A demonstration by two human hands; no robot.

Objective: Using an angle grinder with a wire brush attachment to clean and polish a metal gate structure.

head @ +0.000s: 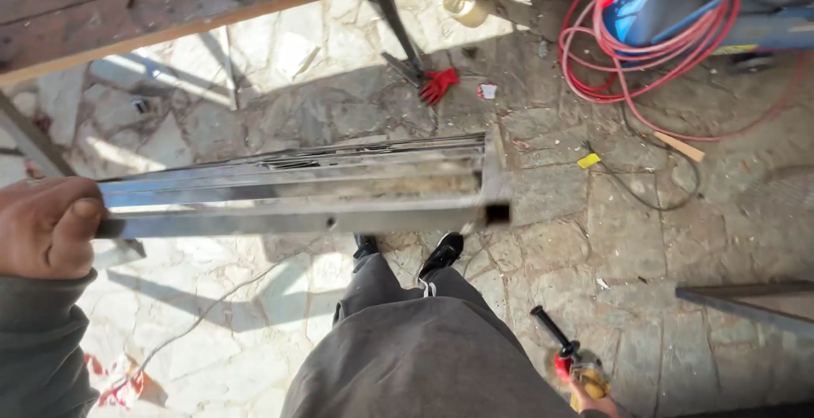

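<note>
Grey trousers (424,350) and black shoes (441,253) fill the lower view, standing on a stone floor (644,223). At left, the left hand (42,227) is closed around one end of a bundle of long metal bars (305,189), held level above the floor. Low at right, the right hand (593,401), mostly cut off by the frame, grips an angle grinder (577,367). Held one-handed at its end, the bundle could sag or slide loose onto the feet; the red hose (627,53) could trip a step.
</note>
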